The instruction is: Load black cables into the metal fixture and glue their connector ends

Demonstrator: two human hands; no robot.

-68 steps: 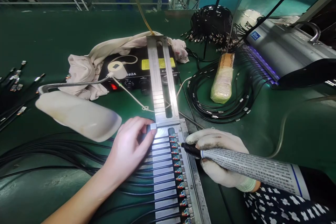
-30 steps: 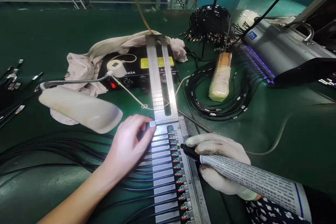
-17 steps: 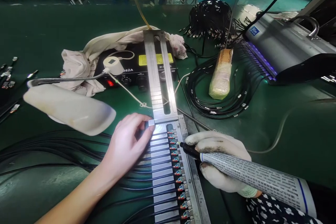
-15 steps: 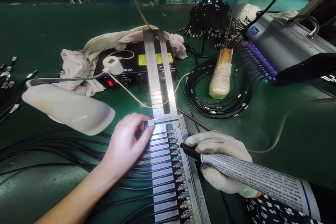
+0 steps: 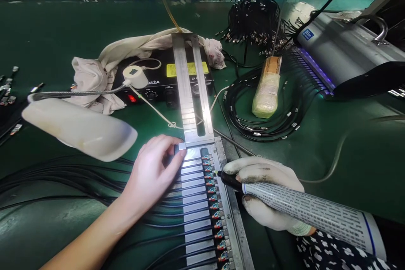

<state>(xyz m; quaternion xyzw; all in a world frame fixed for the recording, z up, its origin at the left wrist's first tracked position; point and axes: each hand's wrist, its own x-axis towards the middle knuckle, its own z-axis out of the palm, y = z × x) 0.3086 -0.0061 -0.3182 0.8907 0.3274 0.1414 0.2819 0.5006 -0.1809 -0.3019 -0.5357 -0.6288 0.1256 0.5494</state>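
My bare left hand (image 5: 155, 173) pinches a small metal block (image 5: 182, 146) at the upper left corner of a long metal fixture (image 5: 234, 215) between thumb and forefinger. Black cables (image 5: 196, 221) lie side by side across the fixture, and their ends with bared coloured wires and small metal connectors (image 5: 218, 223) form a row along its right side. In my gloved right hand (image 5: 268, 194) is a thick glue syringe (image 5: 303, 211) wrapped in printed film, held tilted like a pen. Its pale yellow-green tip is at one of the upper connectors; whether it touches cannot be told.
Behind the fixture stands a black dispenser controller (image 5: 161, 80) with a cloth (image 5: 136, 48) over it. A white lamp shade (image 5: 79, 130) hangs at left. To the right are coiled cables (image 5: 234, 114), a wrapped block (image 5: 267, 88) and a grey UV lamp unit (image 5: 351, 55) glowing violet.
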